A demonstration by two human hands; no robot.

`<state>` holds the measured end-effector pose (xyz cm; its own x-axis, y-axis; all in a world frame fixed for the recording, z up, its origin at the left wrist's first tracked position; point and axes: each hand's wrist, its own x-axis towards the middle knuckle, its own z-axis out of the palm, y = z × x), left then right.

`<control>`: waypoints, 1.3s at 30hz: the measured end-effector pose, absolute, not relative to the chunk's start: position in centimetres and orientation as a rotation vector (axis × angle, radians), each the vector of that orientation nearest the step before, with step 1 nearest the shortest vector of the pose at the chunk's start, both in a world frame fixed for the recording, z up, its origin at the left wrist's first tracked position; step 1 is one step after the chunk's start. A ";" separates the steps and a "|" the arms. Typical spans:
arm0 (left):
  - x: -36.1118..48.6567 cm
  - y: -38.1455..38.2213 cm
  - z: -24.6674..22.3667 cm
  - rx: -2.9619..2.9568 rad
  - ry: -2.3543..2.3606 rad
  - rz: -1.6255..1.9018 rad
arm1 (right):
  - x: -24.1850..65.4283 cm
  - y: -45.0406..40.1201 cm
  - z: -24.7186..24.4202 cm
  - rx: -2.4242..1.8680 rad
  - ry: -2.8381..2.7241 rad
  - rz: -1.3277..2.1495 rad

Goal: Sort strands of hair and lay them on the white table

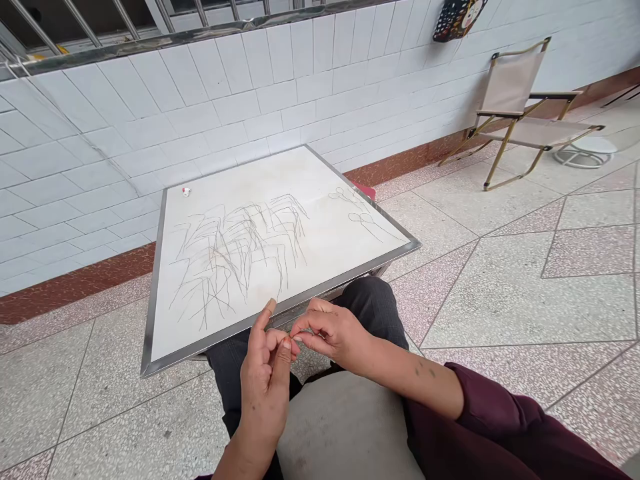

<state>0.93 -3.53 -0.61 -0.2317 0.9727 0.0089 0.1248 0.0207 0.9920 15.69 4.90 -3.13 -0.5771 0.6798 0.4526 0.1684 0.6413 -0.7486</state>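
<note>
"Maroon sleeve [500, 408] nearest. Beyond?"
"White-topped bench [250, 177]."
"And the hands?"
"Left hand [265, 380] and right hand [340, 333] meet near its edge, fingers pinched."
"Lying on it?"
"Bent strands [249, 233] mid-bench, looped ones [361, 218] toward the right."
"Between the fingers?"
"Some fine piece [291, 337], hardly visible."

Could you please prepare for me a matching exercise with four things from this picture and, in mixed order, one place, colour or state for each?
1. thin dark strands
2. table
3. chair
4. left hand and right hand

A. beige, on the floor beyond the table's right side
B. close together, by the table's near edge
C. scattered across the table
D. white with a grey border

Pairs: 1-C; 2-D; 3-A; 4-B
</note>
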 end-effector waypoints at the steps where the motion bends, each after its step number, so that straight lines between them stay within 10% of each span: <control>1: 0.9 -3.5 -0.6 1.166 1.472 1.319 | 15.7 4.9 -3.2 -0.653 -2.102 0.839; 39: 0.7 -4.1 -0.6 0.931 1.296 1.333 | 16.2 5.6 -3.1 -0.406 -1.992 0.975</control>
